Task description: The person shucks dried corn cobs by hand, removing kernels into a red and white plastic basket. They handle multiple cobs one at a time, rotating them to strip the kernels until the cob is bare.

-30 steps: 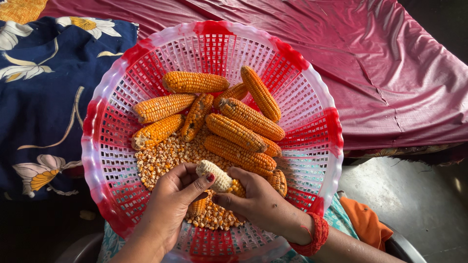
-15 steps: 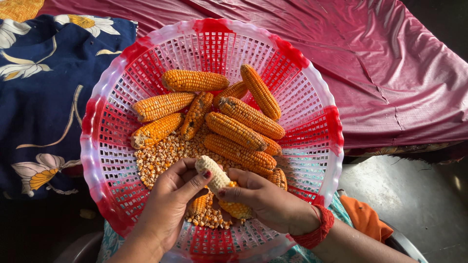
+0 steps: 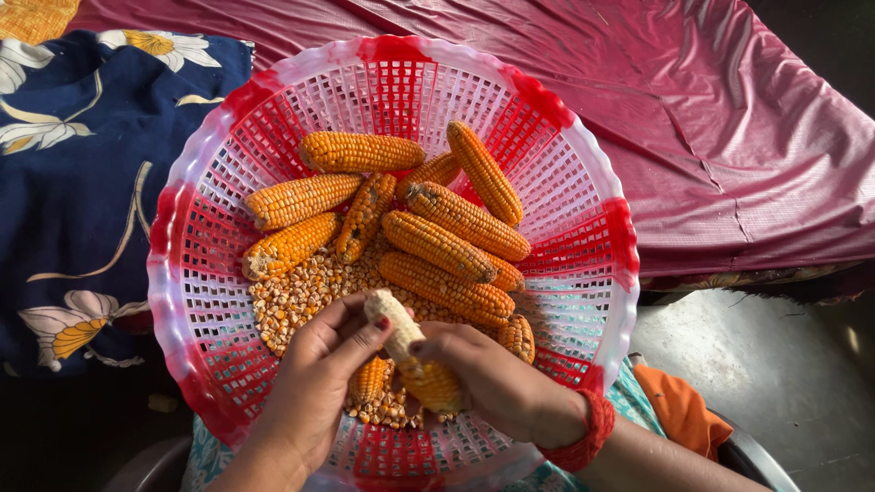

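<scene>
Both hands grip one half-stripped corn cob (image 3: 407, 351) over the basket's near edge (image 3: 273, 428); the left hand (image 3: 319, 383) pinches its bare end; the right hand (image 3: 492, 383) clasps the kerneled end. Shelling seems midway; the remaining kernels likely need firm thumb pressure, falling onto the loose kernels (image 3: 292, 301) beside whole cobs (image 3: 437, 246).

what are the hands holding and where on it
One half-shelled corn cob, held by both hands over the basket: the left hand pinches its bare pale upper end, the right hand grips the lower part with kernels.

Glossy moulded plastic basket (image 3: 196, 264), knobbly dry corn cobs (image 3: 437, 246), sheeny pink cloth (image 3: 729, 137).
</scene>
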